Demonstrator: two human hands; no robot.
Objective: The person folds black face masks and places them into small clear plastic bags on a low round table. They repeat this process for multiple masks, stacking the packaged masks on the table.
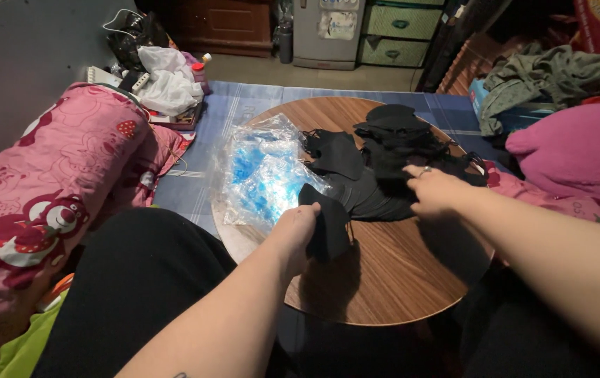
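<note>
Head view shows the left hand (pixel 298 225) clenched around one black fabric face mask (pixel 328 227) above the round wooden worktop (pixel 391 280); the right hand (pixel 431 190), fingers spread, rests on the pile of black masks (pixel 391 157) just beside.

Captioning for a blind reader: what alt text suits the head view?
The left hand grips a black face mask over a round wooden table, while the right hand rests on a pile of black masks beside clear plastic packets.
</note>
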